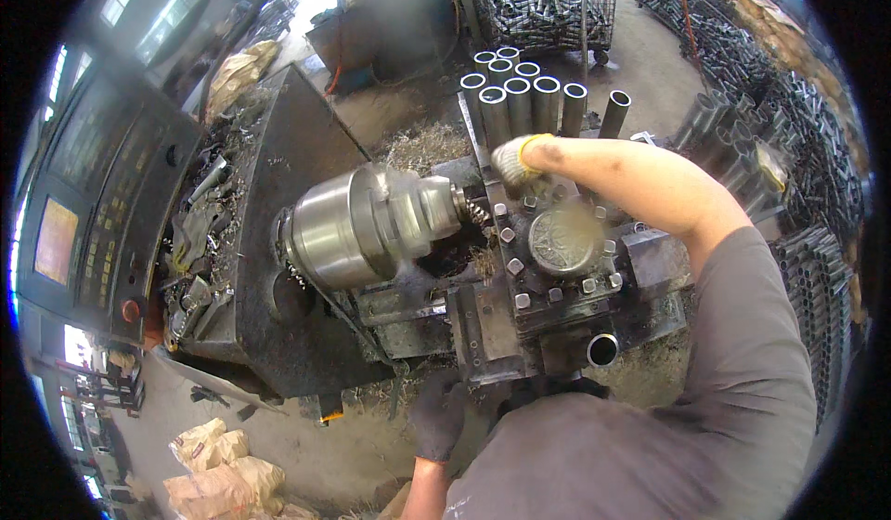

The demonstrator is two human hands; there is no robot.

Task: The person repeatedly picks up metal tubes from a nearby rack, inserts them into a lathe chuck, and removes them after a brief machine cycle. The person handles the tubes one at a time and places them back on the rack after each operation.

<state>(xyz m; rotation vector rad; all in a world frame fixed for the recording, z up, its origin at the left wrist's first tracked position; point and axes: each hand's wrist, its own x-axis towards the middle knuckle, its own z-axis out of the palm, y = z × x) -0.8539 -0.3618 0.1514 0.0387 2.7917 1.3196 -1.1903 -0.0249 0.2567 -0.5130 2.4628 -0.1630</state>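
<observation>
Reaching right hand (513, 160) past ten tubes (520, 102)

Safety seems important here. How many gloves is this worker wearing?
2. One white, on the right hand, up by the tool post; one dark, on the left hand, low at the machine's front. None looks hidden.

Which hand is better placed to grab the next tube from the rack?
Right. The right hand in its white glove is already up by the upright tubes behind the tool post. The left hand, in a black glove, hangs low at the lathe's near edge.
</observation>
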